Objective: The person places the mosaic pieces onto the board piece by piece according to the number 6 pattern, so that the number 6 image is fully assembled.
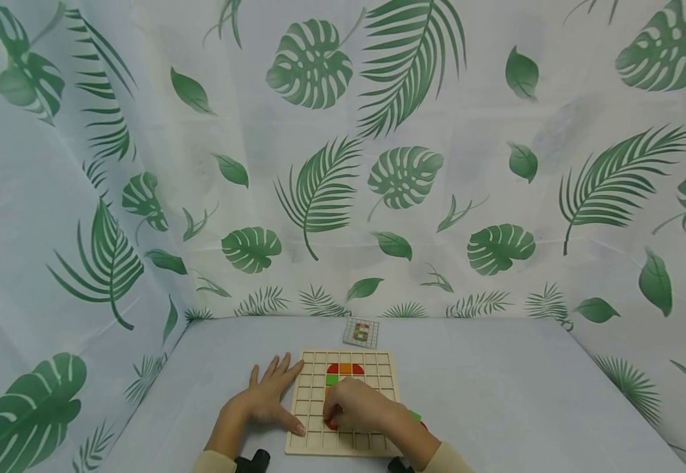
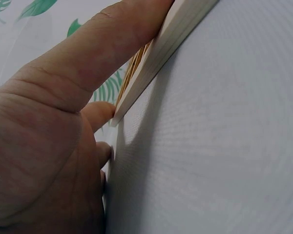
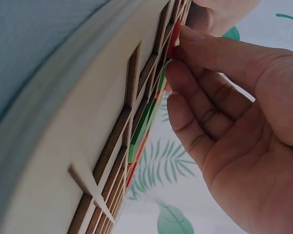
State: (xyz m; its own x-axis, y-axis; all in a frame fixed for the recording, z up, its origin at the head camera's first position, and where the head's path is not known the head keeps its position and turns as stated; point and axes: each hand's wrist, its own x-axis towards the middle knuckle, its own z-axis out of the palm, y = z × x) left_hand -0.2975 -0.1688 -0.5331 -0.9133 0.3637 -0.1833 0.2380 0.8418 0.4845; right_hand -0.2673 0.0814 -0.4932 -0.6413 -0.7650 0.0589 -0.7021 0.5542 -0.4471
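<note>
A pale wooden grid board (image 1: 313, 444) lies flat on the table. My left hand (image 1: 263, 398) is spread at its left edge, thumb and fingertips touching the rim; the left wrist view shows the thumb (image 2: 112, 44) over that edge. Low on the grid, my right hand (image 1: 357, 404) pinches a red tile (image 3: 175, 38) with thumb and finger at a cell. Further up, two red tiles flank an orange tile (image 1: 345, 368), with a green tile (image 1: 332, 380) beneath the left one. The right hand hides the cells under it.
Behind the board lies a small pattern card (image 1: 361, 332) showing a coloured grid design. A loose green tile (image 1: 415, 415) and a red one (image 1: 423, 426) peek out beside the right forearm, right of the board. Leaf-print cloth (image 1: 402, 263) hangs behind the table and at its sides.
</note>
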